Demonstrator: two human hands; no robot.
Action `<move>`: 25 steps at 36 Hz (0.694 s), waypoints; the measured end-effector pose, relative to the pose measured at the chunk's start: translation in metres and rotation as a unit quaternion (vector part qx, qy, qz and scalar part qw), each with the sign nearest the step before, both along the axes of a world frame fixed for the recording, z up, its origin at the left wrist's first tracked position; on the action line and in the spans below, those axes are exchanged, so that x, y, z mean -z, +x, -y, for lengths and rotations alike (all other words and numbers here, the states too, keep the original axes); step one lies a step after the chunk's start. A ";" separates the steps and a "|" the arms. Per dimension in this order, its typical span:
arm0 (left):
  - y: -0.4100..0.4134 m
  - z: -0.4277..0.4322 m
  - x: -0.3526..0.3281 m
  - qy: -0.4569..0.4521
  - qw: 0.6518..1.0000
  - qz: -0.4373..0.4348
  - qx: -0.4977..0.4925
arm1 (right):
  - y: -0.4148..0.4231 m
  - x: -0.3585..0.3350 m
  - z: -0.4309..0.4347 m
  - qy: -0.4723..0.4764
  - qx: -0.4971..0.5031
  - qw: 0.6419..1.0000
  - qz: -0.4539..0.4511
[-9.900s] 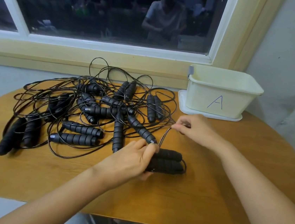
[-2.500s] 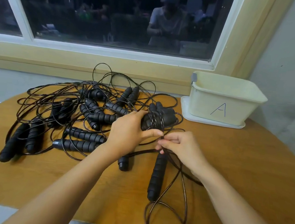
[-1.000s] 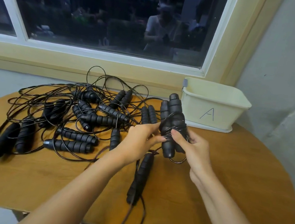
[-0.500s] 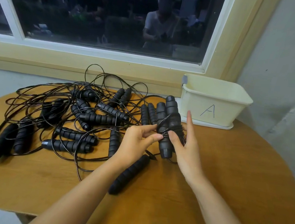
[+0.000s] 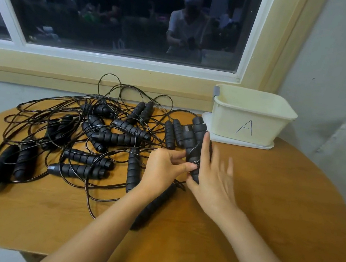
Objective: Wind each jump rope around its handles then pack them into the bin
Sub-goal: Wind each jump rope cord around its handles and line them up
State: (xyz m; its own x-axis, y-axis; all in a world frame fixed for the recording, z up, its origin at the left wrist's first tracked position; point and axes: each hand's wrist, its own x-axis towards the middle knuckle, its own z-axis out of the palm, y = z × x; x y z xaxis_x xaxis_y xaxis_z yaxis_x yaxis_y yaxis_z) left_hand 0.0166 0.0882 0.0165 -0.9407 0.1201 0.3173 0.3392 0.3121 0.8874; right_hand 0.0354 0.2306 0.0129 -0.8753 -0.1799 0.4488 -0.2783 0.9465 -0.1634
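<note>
Your left hand (image 5: 162, 168) pinches the wound jump rope (image 5: 192, 142) at frame centre; your right hand (image 5: 214, 179), fingers straight, presses against it

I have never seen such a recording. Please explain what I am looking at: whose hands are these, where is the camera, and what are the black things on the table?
No machine here: a person works with two bare hands, and the camera sits on the person's head, looking down. On the round wooden table lies a tangled pile of black jump ropes with foam handles. The left hand pinches the cord on one wound bundle of two handles, while the right hand, fingers straight, steadies it. The cream plastic bin marked A stands at the back right; its inside is hidden.
</note>
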 end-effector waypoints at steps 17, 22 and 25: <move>-0.005 0.005 0.005 -0.108 0.993 -0.013 0.054 | 0.000 0.020 -0.005 0.014 0.027 0.999 0.010; -0.009 0.009 0.001 -0.168 0.983 -0.006 0.079 | 0.000 0.025 -0.010 -0.040 -0.001 0.999 0.023; -0.008 0.010 0.003 -0.181 0.982 -0.023 0.048 | -0.004 0.024 -0.012 -0.068 0.007 0.997 0.043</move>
State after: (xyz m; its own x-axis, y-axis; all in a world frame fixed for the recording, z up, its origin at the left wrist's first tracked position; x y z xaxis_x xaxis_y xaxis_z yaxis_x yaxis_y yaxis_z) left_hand 0.0085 0.0783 0.0138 -0.9053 0.3200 0.2792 0.4193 0.5685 0.7078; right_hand 0.0311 0.2428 -0.0108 -0.9139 -0.1100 0.3907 -0.2444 0.9177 -0.3133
